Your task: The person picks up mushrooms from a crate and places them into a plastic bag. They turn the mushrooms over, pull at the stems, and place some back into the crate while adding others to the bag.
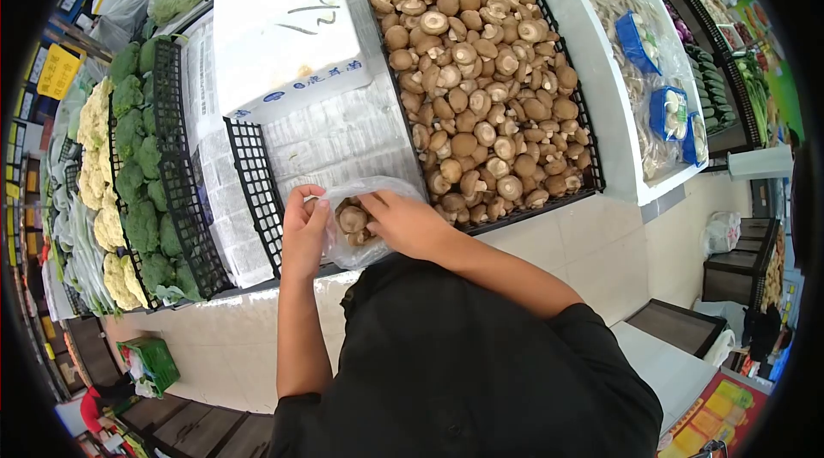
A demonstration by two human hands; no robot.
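Observation:
A clear plastic bag (343,254) with several brown mushrooms (352,218) in it is in front of my chest, at the near edge of the display. My left hand (303,230) pinches the left side of its rim between thumb and fingers. From the right, my right hand (410,223) reaches into the bag's mouth, its fingers bent beside the mushrooms. The bag's film and the hand itself hide what those fingertips grip. Just beyond my right hand stands a black crate (592,153) heaped with loose shiitake mushrooms (481,97).
A white foam box (275,29) sits on the newspaper-lined display (343,145). Broccoli (129,136) and cauliflower (94,157) fill crates at left. At right, another foam box (605,54) holds pale mushrooms and blue packs (668,110). A green basket (150,363) stands on the floor.

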